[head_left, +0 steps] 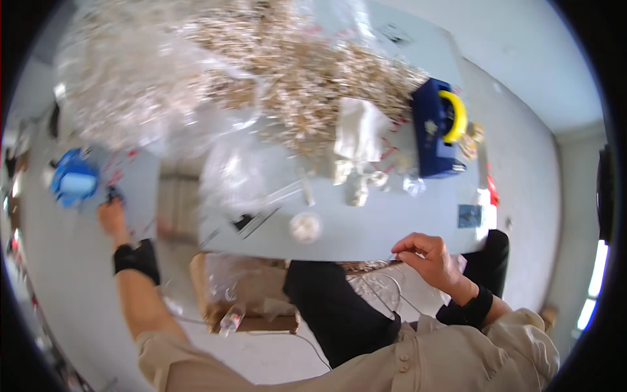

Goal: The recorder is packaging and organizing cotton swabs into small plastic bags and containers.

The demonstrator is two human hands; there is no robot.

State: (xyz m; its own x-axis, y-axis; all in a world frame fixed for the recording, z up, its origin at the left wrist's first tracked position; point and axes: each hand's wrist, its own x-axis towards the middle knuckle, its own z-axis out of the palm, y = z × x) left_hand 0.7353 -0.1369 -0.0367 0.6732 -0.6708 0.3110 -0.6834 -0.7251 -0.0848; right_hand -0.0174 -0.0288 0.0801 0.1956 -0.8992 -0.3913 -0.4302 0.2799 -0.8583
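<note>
My left hand is stretched far out to the left over the grey surface. Its fingertips are at a small dark thing, just beside a round blue object; blur hides whether the fingers grip it. My right hand is at the front edge of the grey table. Its thumb and fingers are pinched on the top of a clear bag that lies on my lap with thin sticks inside. Both wrists wear black bands.
A big heap of thin pale sticks and clear plastic bags cover the far side of the table. A blue block with a yellow ring, a white cloth and a small white round thing lie nearer. A cardboard box sits below.
</note>
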